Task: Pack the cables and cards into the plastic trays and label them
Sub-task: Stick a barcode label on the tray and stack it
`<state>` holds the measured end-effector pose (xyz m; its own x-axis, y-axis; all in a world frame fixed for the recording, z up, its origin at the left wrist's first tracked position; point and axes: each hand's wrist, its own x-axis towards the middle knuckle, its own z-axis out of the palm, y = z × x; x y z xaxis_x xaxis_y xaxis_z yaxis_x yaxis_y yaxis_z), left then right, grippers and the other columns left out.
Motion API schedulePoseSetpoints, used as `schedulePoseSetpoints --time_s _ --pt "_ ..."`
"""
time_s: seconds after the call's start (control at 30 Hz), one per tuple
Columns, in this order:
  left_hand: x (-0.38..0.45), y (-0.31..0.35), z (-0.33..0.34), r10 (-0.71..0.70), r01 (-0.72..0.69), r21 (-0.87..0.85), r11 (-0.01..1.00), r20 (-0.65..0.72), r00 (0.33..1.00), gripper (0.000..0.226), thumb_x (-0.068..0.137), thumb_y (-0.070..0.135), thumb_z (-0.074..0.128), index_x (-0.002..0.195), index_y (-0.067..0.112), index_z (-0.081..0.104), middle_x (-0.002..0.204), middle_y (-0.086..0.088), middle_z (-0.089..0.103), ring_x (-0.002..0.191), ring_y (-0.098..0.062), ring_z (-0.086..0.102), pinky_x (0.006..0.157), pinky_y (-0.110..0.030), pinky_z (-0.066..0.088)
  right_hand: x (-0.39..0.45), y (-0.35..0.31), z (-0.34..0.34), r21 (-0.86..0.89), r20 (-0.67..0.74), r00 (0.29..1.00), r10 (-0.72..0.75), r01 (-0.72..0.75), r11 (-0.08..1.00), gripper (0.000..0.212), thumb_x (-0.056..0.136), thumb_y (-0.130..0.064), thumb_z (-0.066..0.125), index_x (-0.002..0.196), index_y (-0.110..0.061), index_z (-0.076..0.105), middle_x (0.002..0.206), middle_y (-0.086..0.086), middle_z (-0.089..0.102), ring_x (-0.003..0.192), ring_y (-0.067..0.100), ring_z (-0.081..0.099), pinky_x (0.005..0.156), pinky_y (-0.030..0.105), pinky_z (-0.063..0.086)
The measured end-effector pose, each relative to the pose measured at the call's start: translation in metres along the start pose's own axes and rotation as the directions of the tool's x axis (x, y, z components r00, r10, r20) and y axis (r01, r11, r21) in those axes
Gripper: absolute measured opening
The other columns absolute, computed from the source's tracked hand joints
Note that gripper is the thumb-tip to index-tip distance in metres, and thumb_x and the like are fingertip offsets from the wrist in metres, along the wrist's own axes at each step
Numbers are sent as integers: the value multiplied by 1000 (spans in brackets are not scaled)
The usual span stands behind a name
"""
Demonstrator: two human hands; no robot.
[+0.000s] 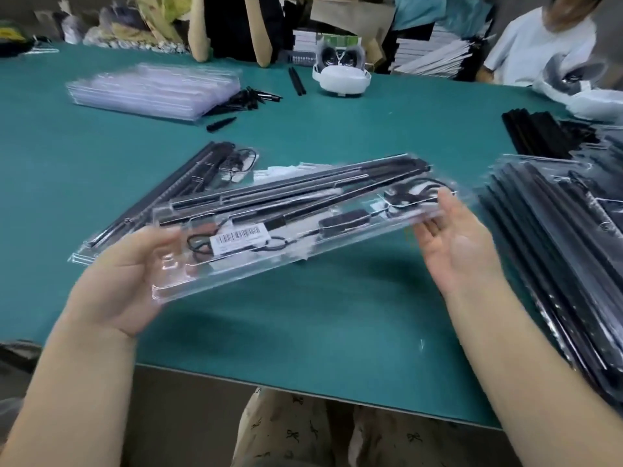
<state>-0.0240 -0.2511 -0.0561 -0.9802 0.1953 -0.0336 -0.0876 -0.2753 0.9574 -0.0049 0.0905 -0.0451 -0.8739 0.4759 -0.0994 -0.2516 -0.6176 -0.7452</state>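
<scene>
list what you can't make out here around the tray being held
Head view, the only one:
- Barcode label: print too small and blurred to read.
- Left hand: fingers go under the clear tray, smeared by glare, so the grip is unclear.
- Right hand: blurred at the tray's end; contact uncertain.
- Stack of packed trays: cut off by the right edge.
- Second tray: partly hidden behind the held one.

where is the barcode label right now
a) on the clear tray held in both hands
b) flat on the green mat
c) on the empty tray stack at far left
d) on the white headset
a: the barcode label sits on the clear tray held up between the left hand and the right hand.
</scene>
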Motion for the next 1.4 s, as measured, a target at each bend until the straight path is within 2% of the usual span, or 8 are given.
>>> schedulePoseSetpoints --time_s 0.1,0.23,0.33,0.53,0.67,0.87,1.13,1.4 --pt "-3 4 -15 71 -98 -200 975 -138 988 7 83 18 62 82 11 64 83 0 67 64 -10 68 55 -23 57 -1 28 56 -243 65 998 -26 42 969 74 84 -1 67 141 0 20 120 20 59 87 13 62 77 20 51" --pt "0 4 -29 111 -155 -126 980 -301 947 9 91 7 50 88 15 53 82 1 60 79 -16 59 76 -40 57 -14 89 132 -640 156 972 174 -35 767 72 70 -19 82 125 1 40 120 14 56 99 22 59 88 33 51" --pt "5 3 -35 121 -157 -61 986 -388 914 11 92 2 51 90 13 52 72 3 62 62 -10 60 56 -30 59 -30 135 157 -838 265 929 259 89 538 64 75 -27 78 125 -4 43 126 10 49 98 19 55 73 22 46" --pt "11 -7 -60 337 212 626 750 -637 693 44 66 53 78 76 20 52 79 0 59 72 -24 57 59 -34 42 -21 169 170 -869 402 866 298 258 421 67 91 -22 59 149 -10 27 152 10 29 137 26 33 112 42 31" --pt "15 -10 -67 319 394 689 608 -667 673 80 63 67 74 117 12 56 138 -11 36 129 -30 30 102 -48 34 -16 175 173 -877 430 851 301 314 364 62 92 -16 53 148 -10 28 151 11 30 132 26 38 105 35 35" --pt "14 -14 -67 363 289 677 677 -649 669 112 59 56 83 145 20 22 133 -9 52 130 -33 36 102 -49 34 -12 180 174 -892 440 833 334 365 265 58 95 -18 45 149 -14 26 156 10 18 133 27 37 94 29 32" --pt "10 -12 -65 426 265 765 587 -571 702 91 59 54 66 138 14 42 134 -13 50 126 -32 37 107 -45 28 -32 173 182 -897 436 802 408 423 127 36 100 -16 36 134 -6 41 156 21 12 129 36 39 90 36 35" --pt "16 -14 -62 457 341 785 517 -590 666 58 88 28 61 136 3 41 136 -22 45 127 -39 36 106 -41 23 -37 169 184 -847 494 786 373 531 2 24 96 -8 36 73 -9 39 91 9 42 92 26 38 74 33 33"
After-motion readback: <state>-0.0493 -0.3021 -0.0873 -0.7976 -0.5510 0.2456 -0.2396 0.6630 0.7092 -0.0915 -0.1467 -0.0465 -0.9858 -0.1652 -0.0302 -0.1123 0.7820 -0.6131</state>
